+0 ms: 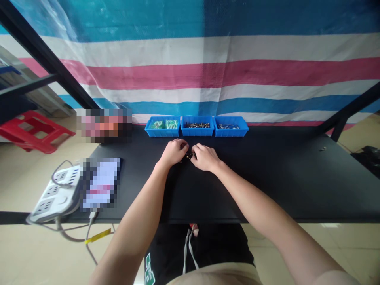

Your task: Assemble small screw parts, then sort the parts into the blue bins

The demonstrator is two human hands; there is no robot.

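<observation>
Head view: fingers of the right hand pinch a small dark piece over the surface, the left hand curled beside, its hold unclear; probably light, stiff, slick, best gripped by its ends.

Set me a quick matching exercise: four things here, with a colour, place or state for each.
1. left blue bin
2. small dark piece
3. power strip
4. plastic stool

A. red
B. between the left hand and right hand
C. holding green-and-white packets
D. white, near the table's left front corner

1-C; 2-B; 3-D; 4-A
</observation>
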